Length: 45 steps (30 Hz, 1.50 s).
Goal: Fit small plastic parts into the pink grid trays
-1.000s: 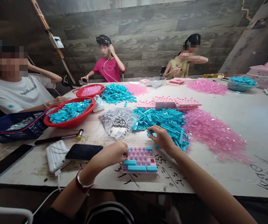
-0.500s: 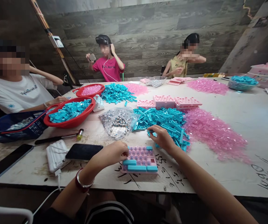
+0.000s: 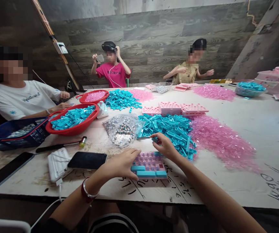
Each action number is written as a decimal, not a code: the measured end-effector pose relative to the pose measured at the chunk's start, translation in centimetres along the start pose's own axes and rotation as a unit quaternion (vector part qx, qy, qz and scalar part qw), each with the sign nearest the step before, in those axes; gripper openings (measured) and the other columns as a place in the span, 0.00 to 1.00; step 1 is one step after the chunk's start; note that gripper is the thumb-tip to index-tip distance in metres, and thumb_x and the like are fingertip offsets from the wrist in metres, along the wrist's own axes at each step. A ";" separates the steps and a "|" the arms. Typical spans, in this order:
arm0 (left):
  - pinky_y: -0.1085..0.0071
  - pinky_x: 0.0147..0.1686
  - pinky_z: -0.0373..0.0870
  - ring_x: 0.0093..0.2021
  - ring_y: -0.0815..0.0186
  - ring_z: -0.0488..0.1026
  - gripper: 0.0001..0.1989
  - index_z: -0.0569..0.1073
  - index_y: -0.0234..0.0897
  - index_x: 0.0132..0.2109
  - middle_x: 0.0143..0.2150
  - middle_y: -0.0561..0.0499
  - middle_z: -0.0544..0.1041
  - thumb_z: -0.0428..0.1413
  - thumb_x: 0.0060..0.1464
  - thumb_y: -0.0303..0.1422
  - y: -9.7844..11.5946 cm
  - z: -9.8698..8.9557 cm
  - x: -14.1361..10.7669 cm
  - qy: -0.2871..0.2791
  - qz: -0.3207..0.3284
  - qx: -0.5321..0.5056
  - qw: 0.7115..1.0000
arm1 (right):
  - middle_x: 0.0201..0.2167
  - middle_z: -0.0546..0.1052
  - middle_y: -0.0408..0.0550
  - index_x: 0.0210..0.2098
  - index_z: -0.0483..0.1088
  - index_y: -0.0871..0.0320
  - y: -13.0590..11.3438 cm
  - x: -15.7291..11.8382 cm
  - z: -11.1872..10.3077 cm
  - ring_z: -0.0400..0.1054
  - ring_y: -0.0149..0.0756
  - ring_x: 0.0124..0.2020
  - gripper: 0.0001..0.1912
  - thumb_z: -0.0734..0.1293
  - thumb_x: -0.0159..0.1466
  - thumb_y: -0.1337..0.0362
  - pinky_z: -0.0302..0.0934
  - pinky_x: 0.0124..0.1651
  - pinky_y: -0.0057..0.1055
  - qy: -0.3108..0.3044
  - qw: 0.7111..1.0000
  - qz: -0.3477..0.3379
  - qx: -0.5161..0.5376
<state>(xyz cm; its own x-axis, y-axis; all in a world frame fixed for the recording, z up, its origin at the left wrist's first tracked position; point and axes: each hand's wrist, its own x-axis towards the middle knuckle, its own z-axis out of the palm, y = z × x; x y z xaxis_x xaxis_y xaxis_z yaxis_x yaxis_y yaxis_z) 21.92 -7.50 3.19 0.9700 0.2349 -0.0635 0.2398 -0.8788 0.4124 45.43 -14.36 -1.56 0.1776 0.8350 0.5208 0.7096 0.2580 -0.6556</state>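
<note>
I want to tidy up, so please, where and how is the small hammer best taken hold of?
Probably by the black handle, from above: the hammer lies flat, and this long, slim grip is opposite the short head.

Head view: worn on the head, aimed forward and down over the table (image 3: 241, 129) from its near side. Left hand (image 3: 123, 163), right hand (image 3: 165, 146) and keyboard (image 3: 149, 161) close, below centre; lap (image 3: 115, 223) nearest, at bottom edge. Wall (image 3: 154, 42) farthest, facing lens across the top. Field wide, taking in both forearms.
</note>
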 end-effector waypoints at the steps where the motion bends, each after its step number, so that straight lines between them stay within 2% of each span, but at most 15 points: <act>1: 0.56 0.58 0.57 0.61 0.48 0.56 0.47 0.55 0.33 0.63 0.62 0.37 0.60 0.65 0.40 0.45 -0.1 0.4 0.3 0.015 -0.003 -0.007 1.000 | 0.35 0.73 0.49 0.38 0.69 0.59 -0.1 0.0 0.0 0.67 0.32 0.29 0.11 0.61 0.56 0.70 0.65 0.32 0.29 0.001 1.000 -0.001 0.003; 5: 0.55 0.59 0.57 0.62 0.50 0.56 0.44 0.55 0.33 0.62 0.62 0.36 0.59 0.65 0.43 0.42 -0.2 1.3 1.3 0.059 0.001 -0.046 0.997 | 0.32 0.75 0.47 0.40 0.70 0.59 -0.9 -0.3 0.3 0.69 0.32 0.29 0.12 0.62 0.56 0.68 0.67 0.34 0.30 -0.028 0.998 -0.014 0.047; 7: 0.55 0.58 0.58 0.61 0.51 0.57 0.38 0.59 0.33 0.60 0.61 0.36 0.61 0.64 0.45 0.41 -0.2 1.1 1.6 0.078 0.016 -0.066 0.995 | 0.33 0.76 0.47 0.42 0.70 0.59 -1.4 -0.5 0.4 0.70 0.32 0.28 0.13 0.62 0.57 0.68 0.67 0.33 0.29 -0.052 0.997 -0.033 0.055; 9: 0.57 0.55 0.61 0.56 0.55 0.63 0.26 0.65 0.34 0.53 0.55 0.40 0.67 0.62 0.49 0.38 -0.2 0.6 1.7 0.116 0.023 -0.076 0.990 | 0.35 0.77 0.47 0.44 0.69 0.58 -1.9 -0.8 0.4 0.70 0.32 0.28 0.14 0.62 0.57 0.68 0.67 0.33 0.30 -0.073 0.995 -0.060 0.025; 11: 0.60 0.49 0.66 0.48 0.60 0.68 0.12 0.69 0.35 0.44 0.46 0.45 0.71 0.58 0.53 0.33 -0.3 0.1 1.7 0.166 0.010 -0.078 0.983 | 0.37 0.77 0.48 0.44 0.68 0.58 -2.5 -1.0 0.5 0.70 0.34 0.31 0.14 0.63 0.58 0.69 0.66 0.36 0.32 -0.089 0.992 -0.091 -0.023; 13: 0.65 0.42 0.68 0.40 0.64 0.69 0.05 0.69 0.34 0.39 0.38 0.49 0.72 0.56 0.54 0.30 -0.4 -0.2 1.7 0.203 -0.008 -0.092 0.975 | 0.35 0.76 0.48 0.42 0.68 0.57 -3.0 -1.2 0.5 0.70 0.35 0.34 0.12 0.64 0.58 0.70 0.65 0.38 0.32 -0.106 0.986 -0.115 -0.053; 19: 0.71 0.34 0.69 0.33 0.69 0.69 0.07 0.68 0.33 0.33 0.32 0.53 0.69 0.60 0.49 0.29 -0.5 0.5 2.1 0.191 -0.011 -0.199 0.961 | 0.29 0.72 0.44 0.39 0.68 0.58 -4.1 -1.7 1.4 0.66 0.32 0.30 0.07 0.64 0.59 0.70 0.63 0.35 0.29 -0.138 0.980 -0.141 -0.033; 23: 0.73 0.35 0.71 0.33 0.71 0.70 0.07 0.67 0.34 0.32 0.32 0.54 0.68 0.59 0.46 0.24 -0.4 1.0 2.3 0.192 -0.007 -0.254 0.948 | 0.33 0.71 0.47 0.39 0.68 0.58 -4.3 -1.9 1.8 0.66 0.30 0.30 0.07 0.63 0.61 0.70 0.63 0.34 0.27 -0.127 0.981 -0.149 0.017; 26: 0.73 0.34 0.71 0.33 0.70 0.71 0.08 0.68 0.33 0.33 0.32 0.54 0.69 0.60 0.45 0.23 -0.4 0.9 2.2 0.192 -0.010 -0.267 0.944 | 0.35 0.70 0.47 0.39 0.68 0.58 -4.3 -1.9 1.9 0.65 0.29 0.28 0.07 0.63 0.61 0.69 0.63 0.32 0.26 -0.107 0.982 -0.153 0.035; 33: 0.75 0.31 0.68 0.30 0.70 0.72 0.04 0.72 0.33 0.33 0.28 0.54 0.74 0.60 0.48 0.26 -1.0 0.0 1.7 0.155 -0.023 -0.216 0.964 | 0.30 0.70 0.44 0.36 0.66 0.57 -4.6 -2.0 1.9 0.64 0.31 0.29 0.05 0.64 0.59 0.71 0.61 0.32 0.27 -0.141 0.981 -0.133 -0.005; 36: 0.75 0.30 0.68 0.29 0.70 0.72 0.03 0.74 0.32 0.33 0.28 0.53 0.75 0.59 0.47 0.25 -1.1 0.1 1.8 0.137 -0.022 -0.195 0.971 | 0.32 0.72 0.46 0.36 0.66 0.57 -4.6 -2.0 2.0 0.66 0.32 0.31 0.06 0.65 0.58 0.71 0.62 0.33 0.28 -0.161 0.977 -0.138 -0.018; 40: 0.76 0.29 0.66 0.29 0.70 0.71 0.04 0.76 0.33 0.33 0.28 0.52 0.75 0.59 0.47 0.24 -1.1 0.3 1.9 0.129 -0.022 -0.141 0.981 | 0.35 0.74 0.48 0.33 0.68 0.57 -4.3 -1.9 2.2 0.68 0.35 0.37 0.04 0.64 0.60 0.72 0.65 0.39 0.31 -0.158 0.974 -0.162 -0.002; 45: 0.75 0.31 0.65 0.30 0.69 0.71 0.05 0.78 0.33 0.33 0.28 0.52 0.75 0.59 0.47 0.23 -1.0 0.1 1.9 0.132 -0.017 -0.113 0.985 | 0.35 0.75 0.49 0.33 0.70 0.57 -4.5 -1.8 2.0 0.69 0.36 0.37 0.05 0.63 0.60 0.71 0.66 0.40 0.33 -0.164 0.975 -0.150 0.004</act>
<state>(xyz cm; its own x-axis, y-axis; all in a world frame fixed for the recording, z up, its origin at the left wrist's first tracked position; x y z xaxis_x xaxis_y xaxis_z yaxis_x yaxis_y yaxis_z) 23.56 -6.25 2.52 0.9096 0.3888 0.1462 0.2274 -0.7605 0.6082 40.52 -16.08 -0.63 -0.2653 0.8314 0.4882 0.6900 0.5174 -0.5061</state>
